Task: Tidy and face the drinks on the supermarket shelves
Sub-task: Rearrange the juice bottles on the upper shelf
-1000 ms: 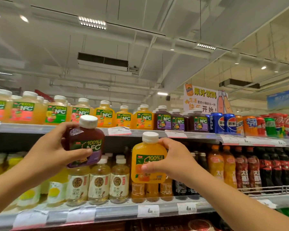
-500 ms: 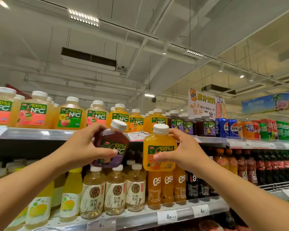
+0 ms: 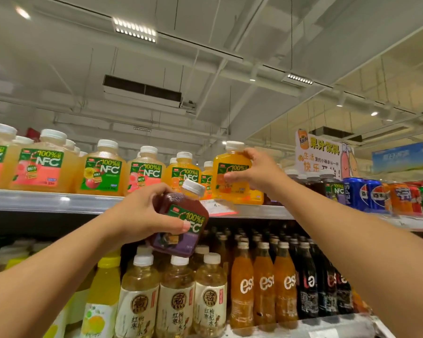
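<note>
i'm looking up at the top shelf (image 3: 54, 202), which is carrying a row of pale and orange nfc juice bottles (image 3: 100, 168) with their labels facing out, then dark ones and a run of soda cans (image 3: 374, 193) off to the right. under it, the lower shelf (image 3: 291, 330) is holding tea bottles (image 3: 175, 306), orange soda bottles (image 3: 263, 286) and dark cola bottles (image 3: 308, 286), all standing upright. a yellow fanta sign (image 3: 318, 154) is sticking up behind the dark juices.

my right hand (image 3: 257, 174) is gripping the orange juice bottle (image 3: 230, 172) from its right side, thumb across the label and fingers round the neck just under the white cap; the bottle is standing upright at the top shelf's front edge, among the other orange ones, though i can't tell whether its base is touching down.

my left hand (image 3: 144, 213) is curling round the purple juice bottle (image 3: 181, 223), thumb pressing on the label. that bottle is tilting, cap pointing up and to the right, in the air in front of the top shelf's edge and above the tea bottles.
</note>
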Demonstrator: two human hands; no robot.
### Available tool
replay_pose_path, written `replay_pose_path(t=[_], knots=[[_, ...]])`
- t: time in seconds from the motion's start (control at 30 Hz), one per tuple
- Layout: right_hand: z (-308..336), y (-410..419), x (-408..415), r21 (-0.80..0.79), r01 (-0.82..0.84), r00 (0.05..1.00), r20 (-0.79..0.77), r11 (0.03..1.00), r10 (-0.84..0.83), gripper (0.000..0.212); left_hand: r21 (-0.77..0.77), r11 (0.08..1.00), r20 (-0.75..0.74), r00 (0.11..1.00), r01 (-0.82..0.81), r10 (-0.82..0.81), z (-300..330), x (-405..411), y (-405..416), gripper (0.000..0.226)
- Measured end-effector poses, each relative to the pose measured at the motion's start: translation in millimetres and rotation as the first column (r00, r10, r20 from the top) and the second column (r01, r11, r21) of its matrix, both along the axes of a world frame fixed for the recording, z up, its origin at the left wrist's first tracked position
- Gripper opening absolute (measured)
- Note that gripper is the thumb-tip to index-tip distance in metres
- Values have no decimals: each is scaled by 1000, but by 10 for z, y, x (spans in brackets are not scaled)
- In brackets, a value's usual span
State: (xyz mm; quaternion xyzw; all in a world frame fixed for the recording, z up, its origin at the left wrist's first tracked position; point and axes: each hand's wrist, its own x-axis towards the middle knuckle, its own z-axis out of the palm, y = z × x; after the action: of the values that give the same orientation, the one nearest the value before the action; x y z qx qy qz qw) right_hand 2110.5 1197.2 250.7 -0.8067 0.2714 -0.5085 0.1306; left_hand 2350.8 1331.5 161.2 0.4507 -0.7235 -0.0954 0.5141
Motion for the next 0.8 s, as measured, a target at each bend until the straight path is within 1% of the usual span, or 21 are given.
replay_pose_path(t=[0.13,0.2,0.27,0.33,0.43,0.5,0.53,0.6,0.67,0.73,0.8], knots=[[-24,-297,242,46,53,998,-23,998,-52,64,13,1000,-26,1000,-3,4,15,-36,-18,58],[-16,-390,337,90,62,997,-42,994,-58,57,18,1000,-34,999,-5,5,12,-37,-23,59],[3,-445,389,120,92,994,-67,989,-85,45,21,1000,-33,999,-1,2,11,-34,-26,52],[29,-468,405,134,143,983,-133,981,-125,34,17,1000,-37,999,6,-5,13,-29,-29,48],[47,-460,411,102,234,948,-245,967,-204,29,26,1000,-42,999,7,-6,21,-21,-29,52],[34,-435,425,62,260,936,-260,964,-236,27,35,999,-42,999,11,-10,21,-26,-21,55],[15,-429,432,45,257,941,-241,965,-239,28,38,999,-40,999,11,-9,20,-29,-14,56],[-58,-422,433,25,234,961,-156,972,-227,37,41,999,-43,999,7,-5,27,-31,-11,57],[-152,-418,438,-28,222,970,-95,975,-223,59,49,999,-47,999,2,0,38,-25,-11,59],[-235,-435,464,-101,246,961,-103,964,-257,77,55,998,-45,999,0,3,44,-24,-10,60],[-279,-460,513,-128,286,950,-91,950,-298,83,55,998,-41,999,2,0,44,-24,-11,59]])
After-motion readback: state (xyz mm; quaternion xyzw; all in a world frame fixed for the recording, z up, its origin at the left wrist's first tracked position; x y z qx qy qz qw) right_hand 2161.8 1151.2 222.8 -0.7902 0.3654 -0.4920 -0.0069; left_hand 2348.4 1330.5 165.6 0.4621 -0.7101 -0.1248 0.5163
